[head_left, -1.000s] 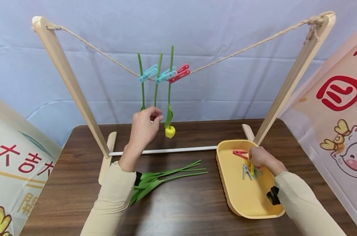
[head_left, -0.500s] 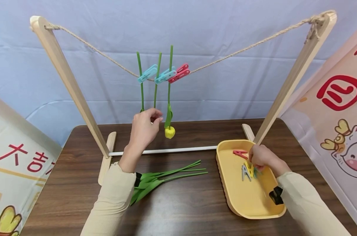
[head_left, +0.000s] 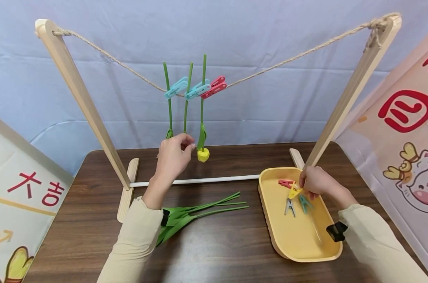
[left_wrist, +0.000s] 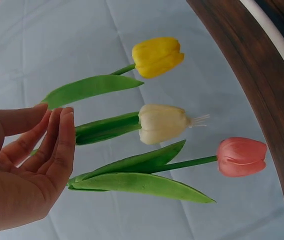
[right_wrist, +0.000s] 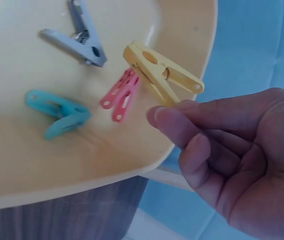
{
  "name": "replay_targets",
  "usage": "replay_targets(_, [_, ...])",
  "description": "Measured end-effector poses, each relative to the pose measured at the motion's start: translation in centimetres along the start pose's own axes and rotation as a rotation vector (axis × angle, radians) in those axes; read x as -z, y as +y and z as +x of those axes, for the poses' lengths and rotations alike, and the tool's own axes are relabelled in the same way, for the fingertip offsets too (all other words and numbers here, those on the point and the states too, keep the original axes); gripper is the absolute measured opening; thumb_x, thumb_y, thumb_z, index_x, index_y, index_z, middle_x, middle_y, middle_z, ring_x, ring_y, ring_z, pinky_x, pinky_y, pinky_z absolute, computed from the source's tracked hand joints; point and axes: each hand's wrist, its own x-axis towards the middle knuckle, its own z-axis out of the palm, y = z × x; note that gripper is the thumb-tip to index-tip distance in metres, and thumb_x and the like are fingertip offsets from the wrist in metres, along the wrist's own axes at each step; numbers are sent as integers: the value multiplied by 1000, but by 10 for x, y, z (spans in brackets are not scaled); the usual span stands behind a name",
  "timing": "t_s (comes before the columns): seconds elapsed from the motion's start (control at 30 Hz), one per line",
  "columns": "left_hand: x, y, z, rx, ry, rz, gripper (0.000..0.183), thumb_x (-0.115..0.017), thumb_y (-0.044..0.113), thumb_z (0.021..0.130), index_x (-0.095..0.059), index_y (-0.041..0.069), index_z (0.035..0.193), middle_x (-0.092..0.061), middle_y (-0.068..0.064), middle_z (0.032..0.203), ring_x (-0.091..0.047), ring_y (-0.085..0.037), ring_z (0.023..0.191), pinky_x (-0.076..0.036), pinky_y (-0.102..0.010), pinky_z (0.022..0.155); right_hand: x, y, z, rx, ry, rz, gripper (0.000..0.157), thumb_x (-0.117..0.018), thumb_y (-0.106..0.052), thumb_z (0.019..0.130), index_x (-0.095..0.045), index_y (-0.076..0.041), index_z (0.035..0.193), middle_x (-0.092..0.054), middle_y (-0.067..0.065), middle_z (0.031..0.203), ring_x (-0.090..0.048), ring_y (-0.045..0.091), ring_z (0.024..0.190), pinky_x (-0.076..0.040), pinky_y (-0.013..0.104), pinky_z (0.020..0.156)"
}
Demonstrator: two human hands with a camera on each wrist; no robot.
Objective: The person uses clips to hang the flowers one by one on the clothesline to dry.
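Observation:
Three tulips hang upside down by their stems from a rope: yellow (left_wrist: 157, 57), white (left_wrist: 161, 123) and pink (left_wrist: 241, 157). Two light blue clothespins (head_left: 176, 88) and a red clothespin (head_left: 214, 87) grip at the rope. My left hand (head_left: 172, 157) is beside the white tulip's leaves, fingers loosely bent, thumb apart from the fingertips; nothing shows pinched between them. Over the far right of a yellow tray (head_left: 299, 251), my right hand (head_left: 321, 182) pinches a yellow clothespin (right_wrist: 156, 72) by one leg. Grey (right_wrist: 77, 40), teal (right_wrist: 57, 112) and pink-red (right_wrist: 123, 95) clothespins lie in the tray.
Wooden posts (head_left: 81, 102) carry the rope (head_left: 292, 59) across a dark wooden table (head_left: 207, 243). A white rod (head_left: 217, 179) runs between their feet. Several green stems with leaves (head_left: 178, 222) lie on the table, partly behind my left sleeve (head_left: 132, 236).
My right hand has lifted the yellow clothespin off the pile, and the teal one now shows more fully. My left hand has hardly moved.

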Motion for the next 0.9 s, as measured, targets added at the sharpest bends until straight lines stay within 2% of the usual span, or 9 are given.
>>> replay_targets(0.13, [-1,-1,-2,19,-27,9,7,-63,7,84,-69,4,87,-66,-6,76,-60,-21,70,-46,-36,65,4,-4,1,30,22,-9,16,-48,15,68,-56,1,65,-52,3,45,-53,18,36,-45,35,38])
replay_targets(0.33, [-5,-1,-7,38,-76,4,6,-62,6,85,-68,3,84,-65,-6,76,-58,-20,68,-46,-33,62,9,-14,-1,99,31,-10,20,-45,13,75,-54,-2,64,-51,5,50,-53,21,39,-40,27,38])
replay_targets(0.5, [-12,-1,-12,42,-109,38,6,-63,7,85,-68,5,84,-65,-5,76,-58,-19,66,-44,-32,58,12,-28,-1,173,83,-30,20,-44,12,76,-52,-3,65,-50,1,52,-46,14,37,-37,25,37])
replay_targets(0.77, [-36,-2,-21,-54,-194,65,4,-65,9,83,-67,6,80,-64,-1,71,-57,-16,63,-46,-34,61,4,-53,7,296,138,-39,18,-47,12,77,-53,-3,69,-45,-2,56,-40,10,47,-34,25,49])
replay_targets(0.9, [-49,2,-26,-86,-284,65,4,-65,10,84,-66,9,80,-61,1,70,-54,-13,61,-45,-32,60,-3,-70,11,314,116,24,19,-46,14,80,-54,-2,72,-50,1,55,-41,10,44,-33,23,43])
